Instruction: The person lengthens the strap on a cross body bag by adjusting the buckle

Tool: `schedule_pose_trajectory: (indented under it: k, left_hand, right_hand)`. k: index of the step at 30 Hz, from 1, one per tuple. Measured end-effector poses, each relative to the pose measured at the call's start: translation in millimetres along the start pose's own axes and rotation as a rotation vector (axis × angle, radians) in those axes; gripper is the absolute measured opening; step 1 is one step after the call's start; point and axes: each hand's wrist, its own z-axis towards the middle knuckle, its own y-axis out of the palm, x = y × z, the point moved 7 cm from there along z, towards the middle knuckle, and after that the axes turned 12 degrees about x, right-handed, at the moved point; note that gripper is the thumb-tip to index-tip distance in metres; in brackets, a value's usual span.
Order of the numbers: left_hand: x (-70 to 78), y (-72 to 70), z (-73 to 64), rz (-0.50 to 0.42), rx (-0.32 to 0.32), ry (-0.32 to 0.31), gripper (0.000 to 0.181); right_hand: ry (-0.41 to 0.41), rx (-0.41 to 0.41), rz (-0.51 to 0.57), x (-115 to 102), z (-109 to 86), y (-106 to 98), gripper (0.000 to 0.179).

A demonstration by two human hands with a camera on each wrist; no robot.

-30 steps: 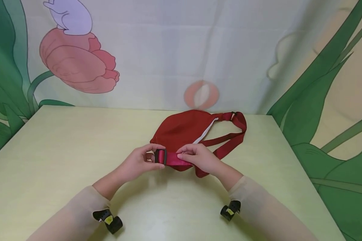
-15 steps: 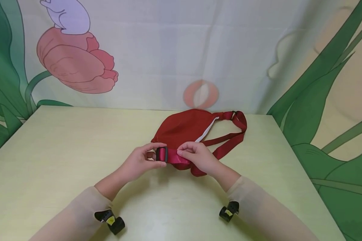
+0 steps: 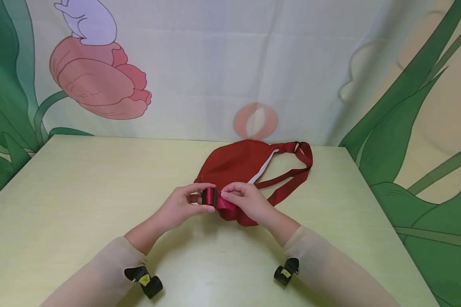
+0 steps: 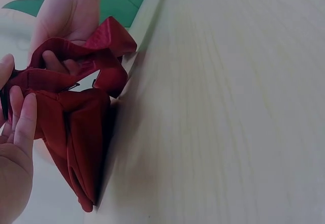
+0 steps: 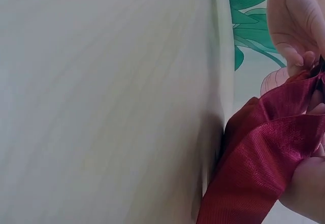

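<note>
A red waist bag [image 3: 234,164] with a white zip lies toward the back of the table. My left hand [image 3: 180,204] pinches a black buckle [image 3: 209,197] between thumb and fingers, with the red webbing threaded through it. Just right of the buckle, my right hand [image 3: 249,201] pinches the crimson strap [image 3: 225,203], which bows into a fold between the hands. In the left wrist view the strap [image 4: 53,76] loops above the bag's body. Close to the right wrist camera, a wide span of strap [image 5: 259,158] hides part of the right hand.
The rest of the strap [image 3: 297,177] loops out to the bag's right, with a black slider [image 3: 297,147] near the back edge. Behind the pale wooden table [image 3: 80,192] hangs a printed curtain [image 3: 184,72] with flowers and leaves.
My right hand has shifted left toward the buckle, and the left hand slightly right. The strap between them has shortened and bunched into a fold. Both grips hold.
</note>
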Motion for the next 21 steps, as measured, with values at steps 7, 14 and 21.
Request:
schedule_pose_trajectory:
  k: [7, 14, 21]
  left_hand:
    - [-1.4, 1.4, -0.3, -0.017, -0.003, 0.008, 0.052]
    - [-1.8, 0.9, -1.8, -0.039, -0.006, 0.006, 0.052]
    - [-5.5, 2.6, -1.8, -0.060, -0.042, -0.016, 0.048]
  right_hand:
    - [0.023, -0.021, 0.030, -4.9, -3.1, 3.3, 0.022]
    - [0.034, -0.054, 0.058, -3.8, -3.8, 4.5, 0.023]
    - [0.039, -0.081, 0.103, -6.8, -6.0, 8.9, 0.025]
